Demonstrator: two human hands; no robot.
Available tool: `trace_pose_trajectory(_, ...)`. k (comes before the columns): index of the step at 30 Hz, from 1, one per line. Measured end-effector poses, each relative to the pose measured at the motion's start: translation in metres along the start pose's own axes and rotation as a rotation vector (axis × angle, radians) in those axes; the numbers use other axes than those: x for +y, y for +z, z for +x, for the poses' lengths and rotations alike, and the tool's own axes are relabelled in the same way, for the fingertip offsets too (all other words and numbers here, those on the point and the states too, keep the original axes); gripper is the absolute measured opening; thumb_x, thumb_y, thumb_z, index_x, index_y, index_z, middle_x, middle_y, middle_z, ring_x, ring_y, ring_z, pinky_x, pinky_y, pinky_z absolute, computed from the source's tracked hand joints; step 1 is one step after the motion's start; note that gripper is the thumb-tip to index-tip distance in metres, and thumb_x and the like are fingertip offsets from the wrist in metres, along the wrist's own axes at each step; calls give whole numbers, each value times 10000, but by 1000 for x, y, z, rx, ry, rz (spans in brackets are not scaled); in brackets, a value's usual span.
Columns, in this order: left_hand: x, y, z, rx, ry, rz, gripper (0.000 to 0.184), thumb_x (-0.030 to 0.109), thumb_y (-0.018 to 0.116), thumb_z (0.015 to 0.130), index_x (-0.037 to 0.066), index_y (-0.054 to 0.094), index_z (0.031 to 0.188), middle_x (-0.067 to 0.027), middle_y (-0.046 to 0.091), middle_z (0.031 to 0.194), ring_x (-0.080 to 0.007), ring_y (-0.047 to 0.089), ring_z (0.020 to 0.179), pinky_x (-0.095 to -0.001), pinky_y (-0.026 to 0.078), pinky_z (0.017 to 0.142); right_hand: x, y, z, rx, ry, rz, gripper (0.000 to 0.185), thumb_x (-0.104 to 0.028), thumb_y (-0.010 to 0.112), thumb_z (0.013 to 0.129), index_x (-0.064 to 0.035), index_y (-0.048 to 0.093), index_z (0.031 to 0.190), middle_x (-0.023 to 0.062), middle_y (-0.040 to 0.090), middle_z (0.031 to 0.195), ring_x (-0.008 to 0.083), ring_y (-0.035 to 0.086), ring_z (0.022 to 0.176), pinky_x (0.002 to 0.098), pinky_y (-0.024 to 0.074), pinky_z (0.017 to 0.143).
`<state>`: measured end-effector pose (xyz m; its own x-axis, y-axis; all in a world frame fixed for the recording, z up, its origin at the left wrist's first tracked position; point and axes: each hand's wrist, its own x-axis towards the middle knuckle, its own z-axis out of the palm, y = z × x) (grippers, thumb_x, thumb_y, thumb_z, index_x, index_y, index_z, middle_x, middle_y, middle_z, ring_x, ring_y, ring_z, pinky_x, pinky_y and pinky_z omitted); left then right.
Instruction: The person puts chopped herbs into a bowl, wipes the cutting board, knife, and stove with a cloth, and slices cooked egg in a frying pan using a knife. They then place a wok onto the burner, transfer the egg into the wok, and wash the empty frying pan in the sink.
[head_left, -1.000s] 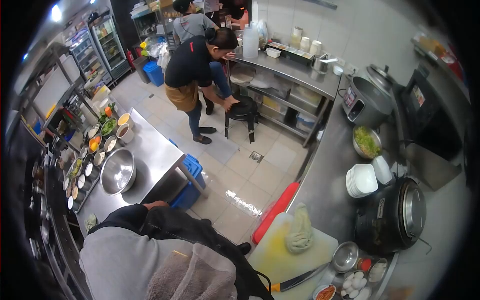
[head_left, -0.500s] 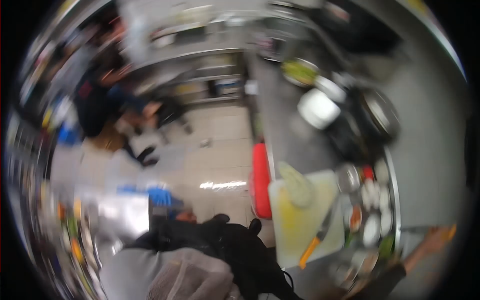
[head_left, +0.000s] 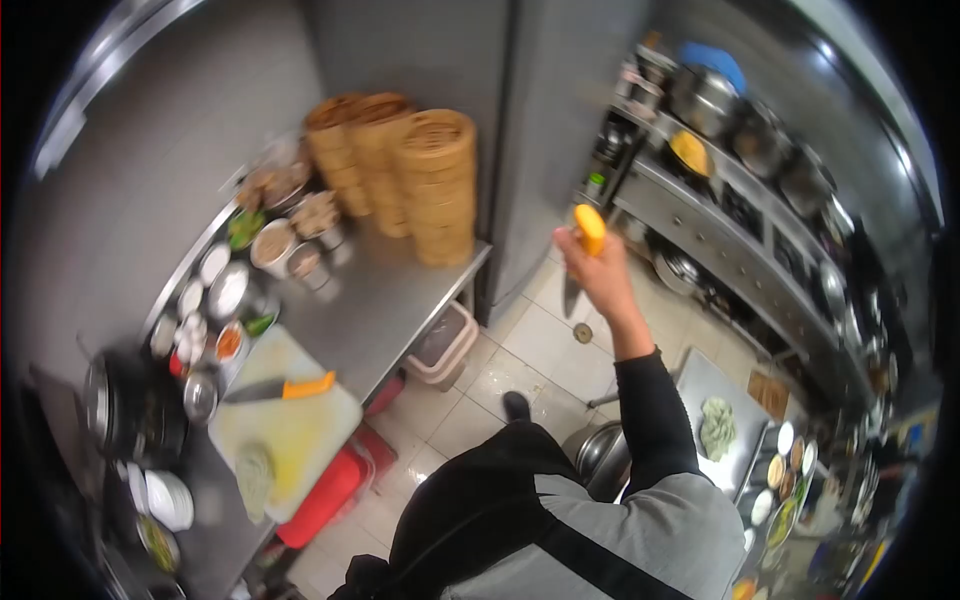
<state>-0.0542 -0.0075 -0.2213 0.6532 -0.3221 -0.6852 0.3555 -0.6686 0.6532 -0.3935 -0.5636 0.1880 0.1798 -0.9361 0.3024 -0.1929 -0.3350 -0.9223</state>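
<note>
My right hand [head_left: 598,265], on an outstretched arm in a black sleeve, is closed around the yellow handle of a knife [head_left: 590,230]. Its blade shows partly below the fingers, over the tiled floor. My left hand does not show. At the left, a white cutting board [head_left: 300,450] with yellow stains lies on the steel counter. A second knife with an orange handle [head_left: 308,386] rests on the board, beside a pale green crumpled bundle [head_left: 254,480].
Stacked bamboo steamers [head_left: 437,190] stand at the counter's back, near bowls of ingredients. Below are a pink bin [head_left: 443,345] and a red container [head_left: 325,495]. A stove [head_left: 715,240] with pots runs along the right. A steel table [head_left: 712,385] holds a green cloth [head_left: 717,428].
The view has swung right, bringing the steamers and stove in and moving the board to the left. My right hand, at the far right edge half a second ago, is now central.
</note>
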Motion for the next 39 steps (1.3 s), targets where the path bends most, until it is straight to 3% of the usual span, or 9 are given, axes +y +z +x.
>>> trace_pose_trajectory(6, 121, 135, 36, -218, 100, 245, 208, 300, 643, 876, 93, 625, 888, -83, 635, 831, -208, 632, 750, -370, 509, 718, 59, -231, -6, 603, 12, 553, 286, -290, 691, 925, -145, 520, 748, -51, 407, 528, 63, 384, 420, 230, 306, 410)
trace_pose_trajectory(12, 221, 325, 42, -421, 186, 461, 194, 290, 628, 889, 100, 600, 860, -69, 607, 797, -199, 611, 723, -366, 496, 693, 82, -395, -28, 897, -173, 387, 221, -184, 637, 962, -118, 521, 786, -29, 474, 594, 80, 439, 462, 250, 383, 442)
trace_pose_trajectory(15, 262, 426, 42, -528, 224, 547, 191, 285, 620, 895, 103, 587, 846, -62, 593, 780, -194, 601, 709, -365, 490, 680, 100, -439, -34, 986, -82, 76, 290, -159, 634, 966, -114, 508, 708, -22, 459, 551, 62, 409, 462, 227, 330, 461)
trace_pose_trajectory(19, 316, 543, 39, -662, 285, 668, 191, 278, 610, 904, 108, 570, 827, -52, 575, 757, -187, 587, 691, -362, 482, 663, 129, -470, -49, 1099, -32, 180, 292, -155, 631, 963, -91, 499, 710, -13, 469, 560, 63, 401, 464, 236, 329, 451)
trace_pose_trajectory(23, 356, 645, 48, -778, 324, 775, 196, 271, 599, 912, 112, 553, 808, -43, 556, 735, -181, 573, 673, -360, 473, 645, 161, -487, -44, 1221, -218, 366, 219, -153, 624, 968, -67, 502, 809, 21, 526, 662, 89, 446, 510, 258, 413, 475)
trace_pose_trajectory(26, 384, 716, 63, -849, 340, 841, 203, 266, 592, 919, 115, 541, 794, -36, 542, 718, -176, 562, 660, -358, 467, 633, 200, -507, -24, 1318, -17, 62, 268, -290, 628, 978, -84, 526, 840, 4, 472, 616, 112, 476, 517, 258, 409, 507)
trace_pose_trajectory(29, 414, 790, 89, -917, 367, 895, 211, 261, 584, 925, 118, 528, 779, -29, 528, 701, -172, 551, 646, -356, 460, 620, 232, -531, 7, 1473, 236, 232, 212, -257, 669, 953, -111, 564, 841, -29, 490, 617, 69, 469, 528, 237, 392, 492)
trace_pose_trajectory(33, 451, 852, 135, -1012, 453, 981, 226, 255, 574, 933, 123, 511, 760, -20, 510, 678, -165, 537, 628, -353, 452, 602, 267, -553, 58, 1619, 202, 211, 334, -313, 700, 908, -159, 457, 740, -33, 394, 528, 96, 395, 424, 265, 350, 422)
trace_pose_trajectory(39, 496, 926, 158, -1117, 438, 987, 254, 245, 558, 946, 129, 486, 732, -6, 482, 644, -156, 516, 601, -350, 439, 577, 271, -606, 185, 1501, 82, 207, 330, -222, 654, 944, -186, 421, 713, -48, 339, 510, 84, 351, 408, 261, 327, 409)
